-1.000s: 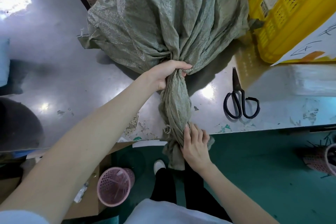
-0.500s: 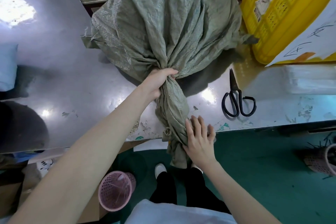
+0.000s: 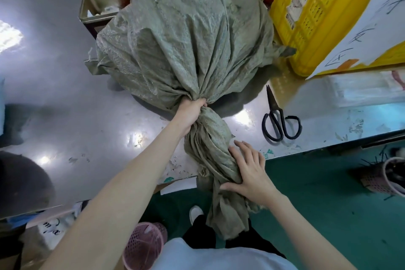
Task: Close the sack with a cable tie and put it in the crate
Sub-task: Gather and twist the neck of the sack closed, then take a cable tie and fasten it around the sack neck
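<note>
While the left hand [image 3: 192,114] stays clenched around the sack [image 3: 182,46] neck, right hand [image 3: 249,171] now higher, fingers splayed flat on the twisted tail overhanging the table [image 3: 65,98] edge, scissors [image 3: 279,120] well apart.

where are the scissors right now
In the head view the scissors lie flat on the metal table, right of the sack's twisted neck, near the table's front edge, with the yellow crate beyond them.
</note>
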